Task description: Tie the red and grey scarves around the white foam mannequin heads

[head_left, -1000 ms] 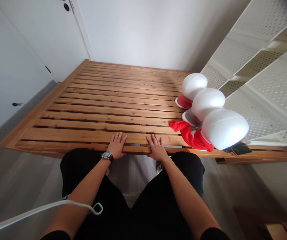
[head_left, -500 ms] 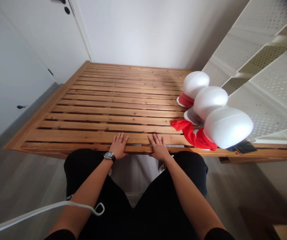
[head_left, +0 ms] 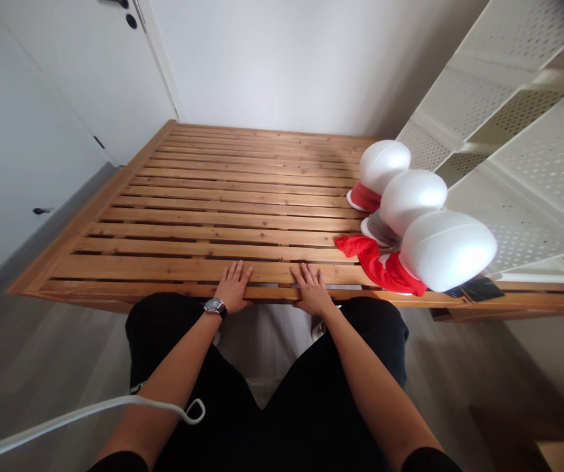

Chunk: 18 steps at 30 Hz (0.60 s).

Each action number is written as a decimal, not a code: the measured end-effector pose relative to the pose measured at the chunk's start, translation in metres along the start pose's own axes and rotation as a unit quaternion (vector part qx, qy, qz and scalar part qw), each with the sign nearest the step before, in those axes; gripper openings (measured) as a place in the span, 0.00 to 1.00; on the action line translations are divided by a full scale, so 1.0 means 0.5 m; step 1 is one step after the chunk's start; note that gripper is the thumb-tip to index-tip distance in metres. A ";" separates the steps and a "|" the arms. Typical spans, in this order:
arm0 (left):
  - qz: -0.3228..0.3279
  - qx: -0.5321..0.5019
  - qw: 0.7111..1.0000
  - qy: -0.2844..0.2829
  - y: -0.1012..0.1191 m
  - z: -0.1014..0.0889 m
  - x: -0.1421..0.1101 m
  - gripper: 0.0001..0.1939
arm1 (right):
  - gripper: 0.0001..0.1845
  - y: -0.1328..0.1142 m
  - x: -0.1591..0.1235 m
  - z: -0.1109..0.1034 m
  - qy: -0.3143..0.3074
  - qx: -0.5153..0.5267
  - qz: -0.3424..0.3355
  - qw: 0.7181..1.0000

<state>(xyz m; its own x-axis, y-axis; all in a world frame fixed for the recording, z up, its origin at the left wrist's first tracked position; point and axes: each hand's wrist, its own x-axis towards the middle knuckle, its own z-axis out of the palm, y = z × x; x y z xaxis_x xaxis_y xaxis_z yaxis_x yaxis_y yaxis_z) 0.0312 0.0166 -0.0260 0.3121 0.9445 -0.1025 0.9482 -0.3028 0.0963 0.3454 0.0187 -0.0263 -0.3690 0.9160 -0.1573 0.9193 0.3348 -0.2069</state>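
My left hand (head_left: pixel 233 288) lies flat on the front edge of a slatted wooden table (head_left: pixel 164 267), fingers spread and holding nothing. On the same edge rests my right hand (head_left: pixel 312 288), also open and holding nothing. To its right stand three white foam mannequin heads in a row: a near one (head_left: pixel 449 252), a middle one (head_left: pixel 414 202) and a far one (head_left: pixel 384 164). A bright red scarf (head_left: pixel 373 259) wraps the near head's neck, its loose end lying on the slats. Grey cloth (head_left: pixel 382 226) circles the middle neck, and darker red cloth (head_left: pixel 364 196) the far one.
A dark flat object, like a phone (head_left: pixel 482 290), lies beside the near head. White perforated shelving (head_left: pixel 532 170) rises on the right. A white door (head_left: pixel 75 59) and wall bound the left and back. A white cable (head_left: pixel 90 408) crosses the lower left foreground.
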 end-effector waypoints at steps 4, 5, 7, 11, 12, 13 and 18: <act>0.000 0.002 1.000 -0.001 0.000 -0.002 0.000 0.64 | 0.64 0.000 -0.001 0.000 0.003 0.000 -0.002 1.000; -0.001 0.002 1.000 -0.002 0.001 -0.002 -0.001 0.63 | 0.64 0.000 -0.001 -0.001 0.002 -0.001 -0.002 1.000; -0.001 0.003 1.000 -0.003 0.002 -0.004 -0.001 0.63 | 0.64 0.000 -0.001 -0.001 0.001 -0.002 -0.001 1.000; 0.002 0.006 1.000 -0.001 0.003 -0.005 -0.002 0.63 | 0.64 0.000 0.000 -0.001 0.006 -0.003 -0.003 1.000; 0.001 0.007 1.000 -0.001 0.002 -0.005 -0.002 0.63 | 0.64 0.000 0.000 0.000 0.007 -0.002 -0.004 1.000; 0.000 0.007 1.000 -0.002 0.002 -0.004 -0.002 0.63 | 0.64 0.001 0.000 0.000 0.008 -0.002 -0.005 1.000; -0.001 0.003 1.000 -0.004 0.001 -0.002 -0.001 0.64 | 0.64 0.002 0.001 0.003 0.009 -0.002 -0.005 1.000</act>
<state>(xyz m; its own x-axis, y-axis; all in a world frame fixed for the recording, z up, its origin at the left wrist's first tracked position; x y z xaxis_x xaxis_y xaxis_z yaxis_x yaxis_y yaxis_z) 0.0315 0.0161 -0.0248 0.3112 0.9440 -0.1098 0.9490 -0.3025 0.0893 0.3457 0.0193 -0.0283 -0.3750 0.9167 -0.1379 0.9164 0.3442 -0.2042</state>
